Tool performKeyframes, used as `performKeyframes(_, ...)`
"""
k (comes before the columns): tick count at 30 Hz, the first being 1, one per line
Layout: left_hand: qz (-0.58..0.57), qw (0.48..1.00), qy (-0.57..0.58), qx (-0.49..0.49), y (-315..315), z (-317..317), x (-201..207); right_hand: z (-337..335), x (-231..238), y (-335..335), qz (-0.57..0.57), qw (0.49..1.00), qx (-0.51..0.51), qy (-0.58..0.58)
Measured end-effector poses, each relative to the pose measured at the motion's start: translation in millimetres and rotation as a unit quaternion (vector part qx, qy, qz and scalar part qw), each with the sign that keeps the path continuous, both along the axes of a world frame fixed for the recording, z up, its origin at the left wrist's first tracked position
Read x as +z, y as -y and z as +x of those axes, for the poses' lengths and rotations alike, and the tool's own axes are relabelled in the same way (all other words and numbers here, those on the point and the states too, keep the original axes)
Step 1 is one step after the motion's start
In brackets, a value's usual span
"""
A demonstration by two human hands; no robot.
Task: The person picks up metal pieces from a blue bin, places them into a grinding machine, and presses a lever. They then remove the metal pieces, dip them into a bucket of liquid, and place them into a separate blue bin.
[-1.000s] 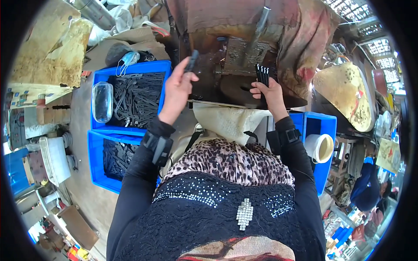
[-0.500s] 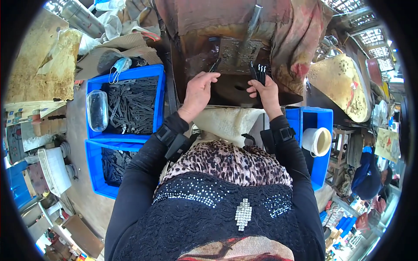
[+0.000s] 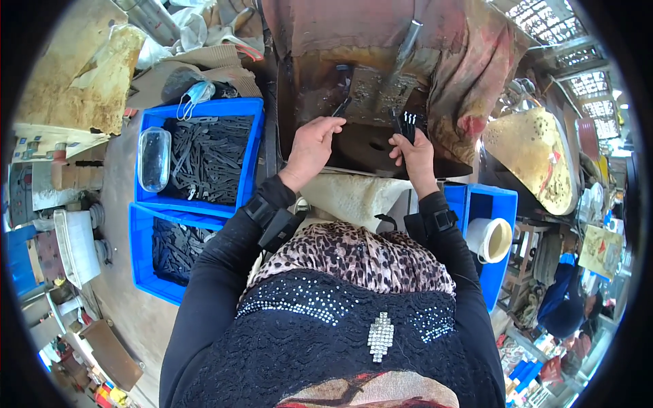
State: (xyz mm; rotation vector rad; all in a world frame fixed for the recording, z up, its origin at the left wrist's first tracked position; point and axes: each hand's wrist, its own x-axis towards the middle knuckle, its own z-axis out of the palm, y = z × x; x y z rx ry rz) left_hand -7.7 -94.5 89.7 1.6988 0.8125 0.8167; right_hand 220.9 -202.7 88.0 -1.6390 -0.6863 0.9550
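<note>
Rusty metal press surface (image 3: 367, 146): left hand (image 3: 311, 144) pinching one flat dark metal strip (image 3: 341, 107), right hand (image 3: 412, 153) gripping a strip bundle (image 3: 407, 122).

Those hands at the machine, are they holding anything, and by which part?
The right hand grips a small bunch of dark flat pieces by their lower ends. The left hand pinches one dark piece by its lower end.

blue bins (image 3: 253, 129), leopard-print top (image 3: 354, 255), black sleeves (image 3: 218, 272)
</note>
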Motion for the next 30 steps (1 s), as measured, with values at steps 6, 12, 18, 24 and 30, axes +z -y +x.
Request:
performKeyframes(6, 0.252, 0.960, -0.122, 0.017, 4, 3, 0, -3, 3, -3, 0.007, 1.000, 0.016, 0.012)
performKeyframes(12, 0.251, 0.943, -0.217, 0.010, 8, 9, 1, -3, 5, -2, 0.018, 0.999, 0.030, -0.031)
performKeyframes(18, 0.251, 0.941, -0.224, 0.019, 8, 8, -1, -3, 8, -2, 0.012, 0.998, 0.047, -0.038)
performKeyframes(24, 0.270, 0.935, -0.227, 0.039, 7, 8, -1, -4, 14, -2, -0.005, 0.997, 0.057, -0.042)
performKeyframes(30, 0.268, 0.935, -0.230, 0.040, 8, 7, 0, -6, 8, -3, 0.016, 0.996, 0.063, 0.067)
